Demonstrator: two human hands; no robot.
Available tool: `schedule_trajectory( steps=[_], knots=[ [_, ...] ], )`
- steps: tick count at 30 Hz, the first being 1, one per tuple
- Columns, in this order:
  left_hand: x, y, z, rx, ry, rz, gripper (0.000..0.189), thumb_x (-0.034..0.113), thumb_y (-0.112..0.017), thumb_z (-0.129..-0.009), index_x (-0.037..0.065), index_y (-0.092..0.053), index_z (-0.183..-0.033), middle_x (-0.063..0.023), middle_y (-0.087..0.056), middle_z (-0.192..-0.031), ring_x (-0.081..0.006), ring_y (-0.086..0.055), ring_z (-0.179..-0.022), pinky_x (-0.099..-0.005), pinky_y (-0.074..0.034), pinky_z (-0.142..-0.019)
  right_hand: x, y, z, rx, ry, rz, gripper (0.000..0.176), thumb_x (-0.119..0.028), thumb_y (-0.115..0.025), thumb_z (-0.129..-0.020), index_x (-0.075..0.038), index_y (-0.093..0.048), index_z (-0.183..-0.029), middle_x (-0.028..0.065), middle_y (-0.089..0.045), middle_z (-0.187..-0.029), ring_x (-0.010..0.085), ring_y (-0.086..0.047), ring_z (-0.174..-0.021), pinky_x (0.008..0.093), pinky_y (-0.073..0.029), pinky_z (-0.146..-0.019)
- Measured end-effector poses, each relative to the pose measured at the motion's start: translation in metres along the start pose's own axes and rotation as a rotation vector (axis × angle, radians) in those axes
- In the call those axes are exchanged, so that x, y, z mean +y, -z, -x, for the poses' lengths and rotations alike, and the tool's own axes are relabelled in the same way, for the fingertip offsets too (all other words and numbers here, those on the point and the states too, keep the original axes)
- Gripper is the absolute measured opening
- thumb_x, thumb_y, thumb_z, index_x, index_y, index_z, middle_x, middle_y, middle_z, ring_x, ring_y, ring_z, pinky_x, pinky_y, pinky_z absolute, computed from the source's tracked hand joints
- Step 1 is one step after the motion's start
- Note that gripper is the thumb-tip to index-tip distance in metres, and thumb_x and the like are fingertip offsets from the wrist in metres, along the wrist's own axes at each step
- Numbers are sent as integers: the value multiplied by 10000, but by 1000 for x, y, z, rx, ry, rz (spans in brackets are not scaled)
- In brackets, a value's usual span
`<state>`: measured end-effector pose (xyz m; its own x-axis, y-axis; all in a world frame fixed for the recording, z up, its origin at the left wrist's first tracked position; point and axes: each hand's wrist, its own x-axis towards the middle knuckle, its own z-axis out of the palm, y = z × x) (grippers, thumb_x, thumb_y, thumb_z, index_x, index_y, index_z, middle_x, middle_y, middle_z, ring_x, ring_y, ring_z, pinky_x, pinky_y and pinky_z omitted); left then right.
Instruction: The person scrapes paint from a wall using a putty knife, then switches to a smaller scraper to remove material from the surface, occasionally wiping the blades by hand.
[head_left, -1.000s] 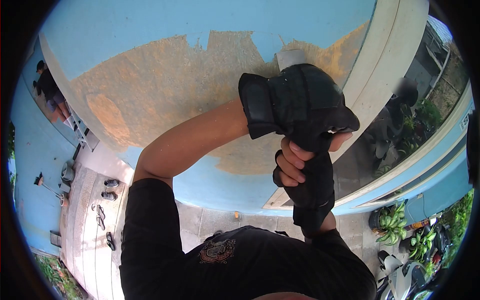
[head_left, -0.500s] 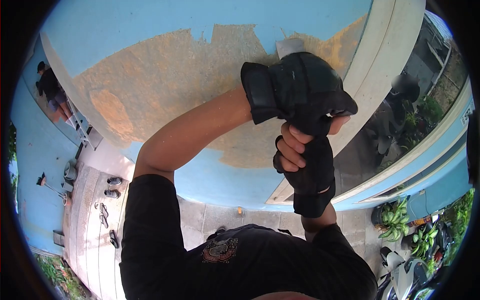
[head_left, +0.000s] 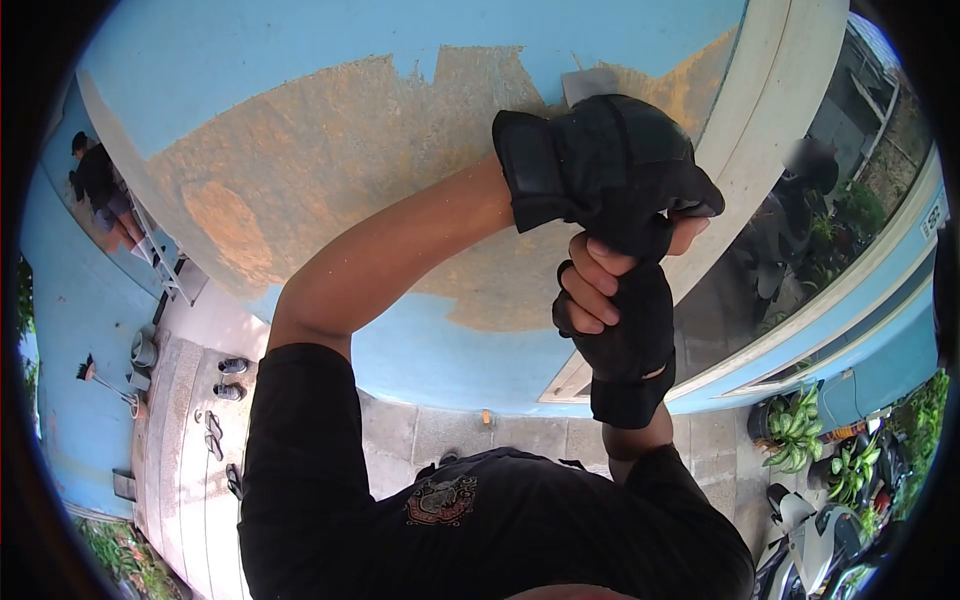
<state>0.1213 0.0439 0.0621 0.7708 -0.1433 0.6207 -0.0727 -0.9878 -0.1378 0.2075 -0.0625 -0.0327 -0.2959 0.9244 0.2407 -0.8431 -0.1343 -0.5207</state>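
Observation:
Both my hands wear black fingerless gloves and are stacked one above the other, close against the wall. My left hand (head_left: 620, 170) is closed, with a flat grey scraper blade (head_left: 588, 84) sticking out above it. Right below, my right hand (head_left: 625, 305) is closed too, its fingers curled; it appears to grip the lower part of the same scraper, whose handle is hidden. The blade lies at the ragged edge of the light blue paint (head_left: 300, 50). Beneath that edge spreads a bare brown-grey patch of wall (head_left: 360, 150).
A pale window frame (head_left: 765, 110) with dark reflecting glass stands right of my hands. At far left, another person (head_left: 100, 185) is by a ladder (head_left: 165, 250) against the wall. Shoes (head_left: 230, 380) lie on the paving. Potted plants (head_left: 795, 430) and a motorcycle (head_left: 815, 540) are lower right.
My hands and the scraper have shifted slightly up and to the right in the view. The whole scene has moved a little too. Both hands keep their closed pose.

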Motion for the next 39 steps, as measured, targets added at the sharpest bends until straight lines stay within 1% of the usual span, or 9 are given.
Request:
schedule_trajectory(
  steps=[6, 12, 15, 18, 22, 28, 30, 36, 39],
  knots=[
    [2, 4, -3, -78, -60, 149, 144, 258, -661, -763, 123, -703, -792, -99, -638, -675, -299, -629, -624, -366, -489, -568, 5, 0, 8, 23, -50, -103, 249, -106, -480, -984, -111, -400, -749, -29, -393, -620, 69, -343, -430, 231, -299, -380],
    [5, 4, 0, -202, -40, 83, 160, 270, -652, -759, 111, -666, -758, -119, -623, -690, -305, -611, -616, -372, -464, -561, 15, 8, 9, -12, -13, -67, 249, -100, -466, -990, -105, -399, -750, -23, -398, -626, 75, -346, -432, 239, -302, -378],
    [0, 7, -4, -162, -24, 167, 158, 272, -656, -745, 116, -649, -727, -122, -612, -680, -303, -603, -600, -375, -454, -551, 11, 2, 3, -47, -15, -180, 246, -98, -466, -993, -103, -399, -756, -22, -406, -634, 77, -354, -439, 240, -312, -392],
    [5, 2, 4, -46, -90, 99, 144, 271, -662, -741, 129, -664, -717, -112, -613, -657, -294, -605, -587, -373, -457, -544, 14, 3, 9, -14, -16, -60, 241, -101, -462, -997, -102, -401, -764, -23, -407, -636, 79, -357, -445, 237, -324, -411],
    [-2, 4, 0, -117, -92, 93, 127, 266, -669, -747, 143, -701, -740, -99, -627, -649, -279, -620, -585, -374, -471, -550, 10, 5, 1, -54, -15, -151, 244, -107, -461, -1001, -101, -403, -763, -23, -401, -632, 82, -352, -443, 240, -324, -412],
    [0, -6, 5, -3, -134, 67, 141, 265, -672, -745, 148, -734, -794, -93, -644, -664, -271, -634, -600, -369, -487, -564, 15, 10, 9, -82, -35, -130, 247, -105, -451, -1002, -104, -402, -759, -22, -400, -634, 80, -355, -447, 250, -323, -411],
    [0, 5, -7, -255, 44, 145, 168, 261, -677, -746, 155, -758, -849, -92, -666, -694, -272, -649, -630, -361, -503, -587, 14, 3, 5, -60, -32, -170, 250, -104, -448, -1003, -104, -401, -758, -20, -401, -638, 80, -356, -449, 249, -320, -408],
    [-1, -5, 5, -74, -107, 40, 183, 262, -690, -738, 152, -762, -865, -92, -676, -709, -268, -656, -629, -352, -507, -580, 15, 7, 8, -28, -24, -107, 229, -105, -446, -1005, -103, -404, -780, -18, -405, -649, 77, -358, -457, 238, -316, -411],
    [-2, -1, -6, -75, -10, 15, 193, 268, -694, -734, 152, -764, -872, -93, -674, -707, -272, -653, -622, -355, -508, -577, 10, 2, 1, -62, 24, -126, 205, -105, -456, -1003, -103, -413, -802, -22, -403, -645, 75, -352, -451, 233, -313, -408]
  ],
)
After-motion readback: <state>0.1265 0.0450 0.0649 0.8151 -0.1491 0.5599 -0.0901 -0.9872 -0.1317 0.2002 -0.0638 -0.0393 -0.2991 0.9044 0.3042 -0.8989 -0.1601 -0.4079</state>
